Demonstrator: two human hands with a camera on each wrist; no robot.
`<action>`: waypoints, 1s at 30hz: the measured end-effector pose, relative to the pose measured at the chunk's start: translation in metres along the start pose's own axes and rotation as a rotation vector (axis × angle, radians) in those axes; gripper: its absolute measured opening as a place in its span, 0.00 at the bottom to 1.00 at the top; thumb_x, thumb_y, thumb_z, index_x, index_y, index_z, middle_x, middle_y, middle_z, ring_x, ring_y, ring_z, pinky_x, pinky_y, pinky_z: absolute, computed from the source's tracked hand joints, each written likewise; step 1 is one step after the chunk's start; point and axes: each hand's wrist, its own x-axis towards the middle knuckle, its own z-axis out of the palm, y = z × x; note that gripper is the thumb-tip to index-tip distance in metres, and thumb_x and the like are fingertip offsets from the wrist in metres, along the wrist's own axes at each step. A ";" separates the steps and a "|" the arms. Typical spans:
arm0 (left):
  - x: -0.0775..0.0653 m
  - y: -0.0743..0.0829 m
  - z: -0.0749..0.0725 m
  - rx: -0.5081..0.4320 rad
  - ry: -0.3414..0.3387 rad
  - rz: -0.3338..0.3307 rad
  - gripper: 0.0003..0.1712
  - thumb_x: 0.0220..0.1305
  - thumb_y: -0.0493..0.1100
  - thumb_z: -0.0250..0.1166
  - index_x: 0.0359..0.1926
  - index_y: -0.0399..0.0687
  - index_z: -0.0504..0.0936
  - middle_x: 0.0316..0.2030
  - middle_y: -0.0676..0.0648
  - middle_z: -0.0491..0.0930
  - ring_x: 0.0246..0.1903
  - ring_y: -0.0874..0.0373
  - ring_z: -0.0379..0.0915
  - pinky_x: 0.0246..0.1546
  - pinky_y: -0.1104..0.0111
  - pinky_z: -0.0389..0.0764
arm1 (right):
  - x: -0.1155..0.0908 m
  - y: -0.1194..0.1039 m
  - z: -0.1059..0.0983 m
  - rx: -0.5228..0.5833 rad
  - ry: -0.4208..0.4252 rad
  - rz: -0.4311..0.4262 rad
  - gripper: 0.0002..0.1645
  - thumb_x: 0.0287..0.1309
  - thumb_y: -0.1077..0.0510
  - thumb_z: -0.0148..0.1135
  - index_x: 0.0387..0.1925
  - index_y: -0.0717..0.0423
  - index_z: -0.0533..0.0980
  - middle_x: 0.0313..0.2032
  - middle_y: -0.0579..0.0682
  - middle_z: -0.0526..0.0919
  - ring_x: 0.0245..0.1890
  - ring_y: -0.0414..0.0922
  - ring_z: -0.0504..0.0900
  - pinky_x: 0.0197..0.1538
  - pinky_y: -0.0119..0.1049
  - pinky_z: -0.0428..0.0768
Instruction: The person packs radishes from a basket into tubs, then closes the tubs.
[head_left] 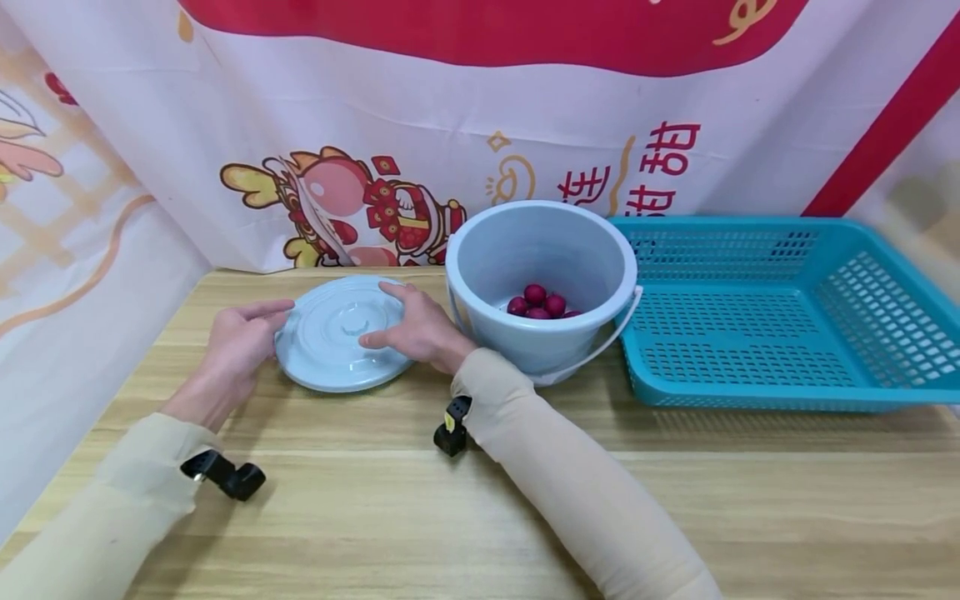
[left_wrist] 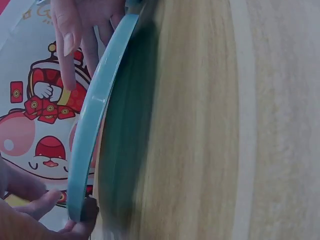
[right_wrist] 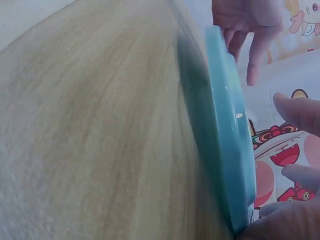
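A round pale blue lid [head_left: 341,333] with a small raised knob lies between my two hands, its rim just above the table with a dark shadow beneath. My left hand [head_left: 243,342] grips the lid's left edge. In the left wrist view, left fingertips [left_wrist: 82,220] curl below the rim [left_wrist: 92,120]. On the opposite side, my right hand [head_left: 420,325] holds the right edge, thumb and index finger spread above the lid's top. Some right fingers [right_wrist: 287,220] meet the rim in the right wrist view; their tips are partly hidden.
A pale blue bucket [head_left: 540,333] with a white handle stands right of the lid, close to my right forearm. Several dark red round objects [head_left: 536,294] lie inside it. Farther right is a teal plastic basket [head_left: 750,396]. A printed cloth [head_left: 450,108] hangs behind the wooden table [head_left: 360,517].
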 end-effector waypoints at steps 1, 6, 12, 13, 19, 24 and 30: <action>0.000 -0.001 0.000 -0.008 0.017 0.012 0.30 0.72 0.38 0.47 0.74 0.41 0.60 0.74 0.40 0.59 0.63 0.60 0.64 0.47 0.84 0.76 | 0.000 0.000 0.000 0.011 0.002 -0.001 0.53 0.49 0.49 0.77 0.73 0.29 0.58 0.78 0.46 0.52 0.76 0.50 0.55 0.75 0.49 0.59; 0.002 -0.003 -0.004 -0.111 0.069 0.012 0.36 0.65 0.28 0.45 0.74 0.41 0.59 0.74 0.40 0.58 0.68 0.59 0.60 0.46 0.87 0.75 | 0.000 0.001 0.000 0.066 0.010 -0.004 0.53 0.51 0.51 0.76 0.74 0.31 0.57 0.77 0.44 0.55 0.76 0.48 0.56 0.75 0.47 0.60; 0.002 -0.003 -0.014 -0.381 0.071 -0.054 0.32 0.71 0.30 0.45 0.75 0.42 0.59 0.69 0.45 0.64 0.68 0.61 0.60 0.45 0.85 0.77 | 0.001 0.000 -0.001 0.086 0.041 -0.023 0.50 0.54 0.47 0.73 0.74 0.32 0.57 0.77 0.42 0.55 0.77 0.46 0.54 0.76 0.46 0.57; 0.002 -0.003 -0.015 -0.418 0.065 -0.057 0.31 0.71 0.30 0.45 0.74 0.42 0.59 0.68 0.46 0.65 0.69 0.62 0.59 0.45 0.85 0.77 | 0.001 -0.001 -0.002 0.086 0.049 -0.035 0.49 0.55 0.47 0.72 0.74 0.32 0.58 0.77 0.42 0.53 0.77 0.45 0.52 0.77 0.46 0.56; -0.004 0.007 -0.019 -0.381 0.074 0.044 0.30 0.73 0.32 0.42 0.74 0.39 0.58 0.72 0.42 0.60 0.68 0.61 0.60 0.43 0.86 0.76 | -0.002 -0.015 -0.005 0.066 0.072 -0.093 0.47 0.58 0.44 0.69 0.75 0.32 0.57 0.79 0.39 0.45 0.78 0.44 0.47 0.78 0.45 0.53; -0.011 0.025 -0.027 -0.120 0.165 0.062 0.31 0.75 0.42 0.42 0.76 0.45 0.55 0.77 0.46 0.49 0.73 0.58 0.50 0.59 0.79 0.71 | -0.010 -0.037 -0.012 -0.042 0.050 -0.132 0.50 0.58 0.38 0.66 0.76 0.38 0.54 0.79 0.41 0.42 0.79 0.46 0.47 0.77 0.47 0.54; -0.016 0.045 -0.034 -0.051 0.156 0.069 0.33 0.76 0.48 0.41 0.77 0.45 0.48 0.78 0.44 0.42 0.75 0.56 0.42 0.71 0.66 0.58 | -0.022 -0.064 -0.025 -0.178 0.065 -0.170 0.51 0.59 0.35 0.63 0.77 0.43 0.54 0.79 0.42 0.42 0.79 0.45 0.46 0.77 0.43 0.54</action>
